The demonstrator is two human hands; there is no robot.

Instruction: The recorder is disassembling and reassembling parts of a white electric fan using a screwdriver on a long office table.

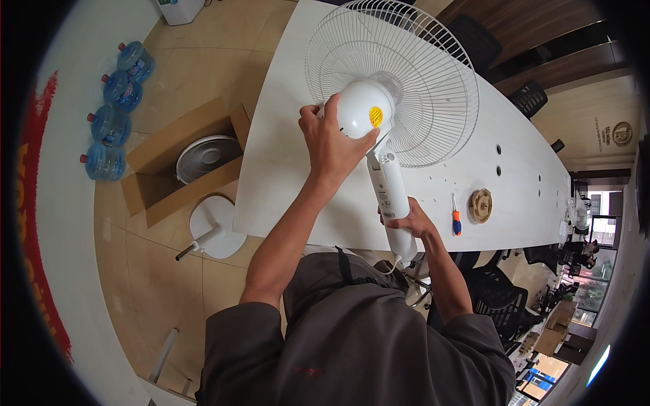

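Note:
A white electric fan head lies over the white table, its round wire grille toward the far side and its motor housing toward me. My left hand is spread round the housing, which bears a yellow round sticker. Below the housing runs the fan's white neck, with a label on it. Near its lower end my right hand is wrapped round the neck, thumb on top. A white cord hangs from the neck's end by my waist.
On the table lie a screwdriver with an orange and blue handle and a tape roll. At left on the floor are an open cardboard box, a round white fan base with a pole, and several blue water bottles. Chairs stand at right.

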